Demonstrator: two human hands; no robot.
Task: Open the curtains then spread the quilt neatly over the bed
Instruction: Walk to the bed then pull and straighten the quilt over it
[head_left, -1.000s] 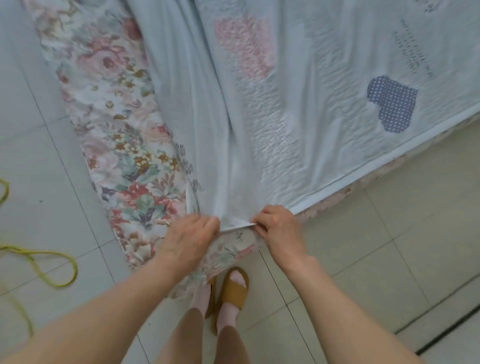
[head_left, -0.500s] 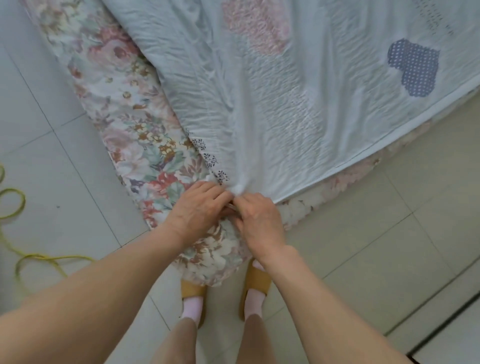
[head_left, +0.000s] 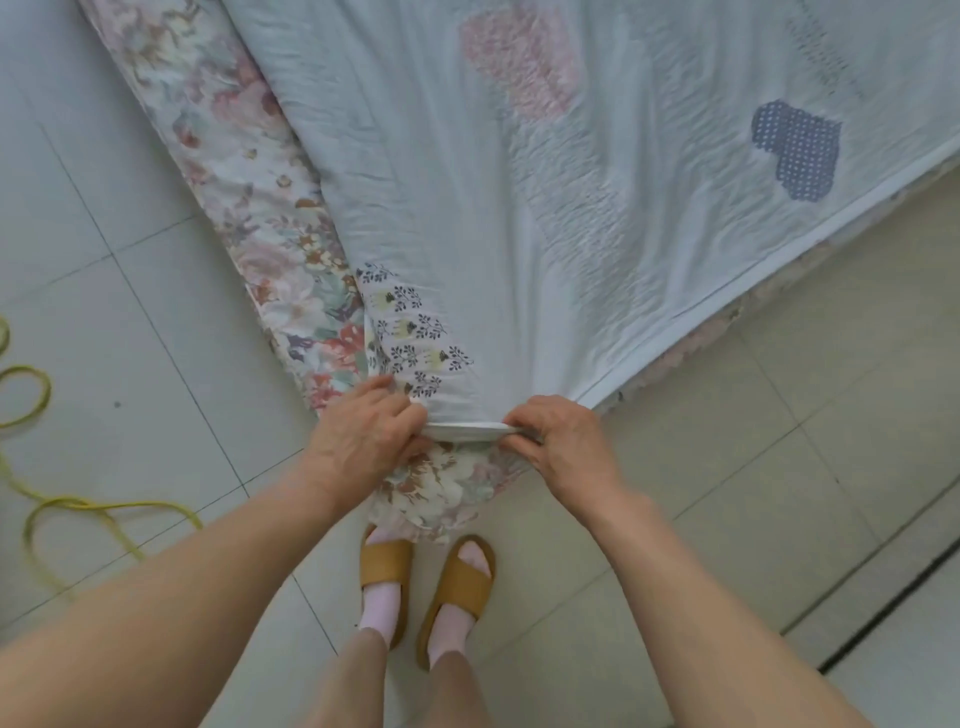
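Observation:
A pale blue quilt (head_left: 545, 218) with a pink heart patch and a navy dotted heart patch lies over the corner of a bed with a floral sheet (head_left: 249, 208). A small flower-print patch sits at the quilt's corner. My left hand (head_left: 363, 436) pinches the corner's edge from the left. My right hand (head_left: 563, 441) pinches the same edge from the right, with a short stretch of hem taut between them, just above the floral bed corner.
A yellow cord (head_left: 67, 499) loops over the tiled floor at the left. My feet in tan slippers (head_left: 426, 577) stand close to the bed corner. A dark floor track (head_left: 883, 613) runs along the lower right.
My hands were bunched together on the quilt corner; they have moved apart along the hem, and the quilt corner now lies flatter, showing the flower-print patch.

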